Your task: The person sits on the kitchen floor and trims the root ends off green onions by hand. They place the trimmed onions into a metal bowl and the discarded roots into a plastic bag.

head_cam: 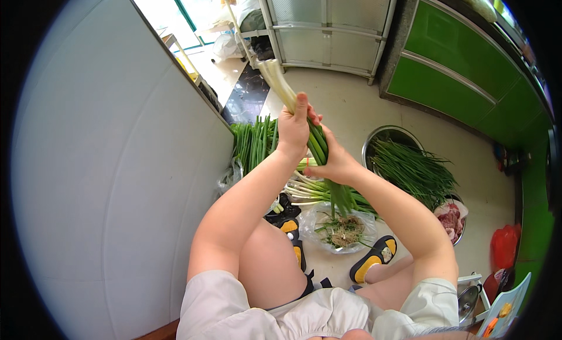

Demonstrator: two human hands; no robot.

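A bunch of thick scallions (279,86) is held up in front of me, white ends uppermost and green leaves hanging down. My left hand (295,127) grips it just below the white part, thumb pointing up. Lower down, my right hand (338,162) is around the green leaves, its fingers partly hidden behind them. Under the hands, more scallions (307,188) lie on the floor with their white ends to the left. A clear plastic bag (366,228) between my feet carries root trimmings (344,232).
Upright green stalks (254,142) stand at left beside a white panel (109,164). To the right are a metal basin (365,149) heaped with thin green chives (410,173) and a bowl of raw meat (452,219). Green cabinets (456,72) line the far right.
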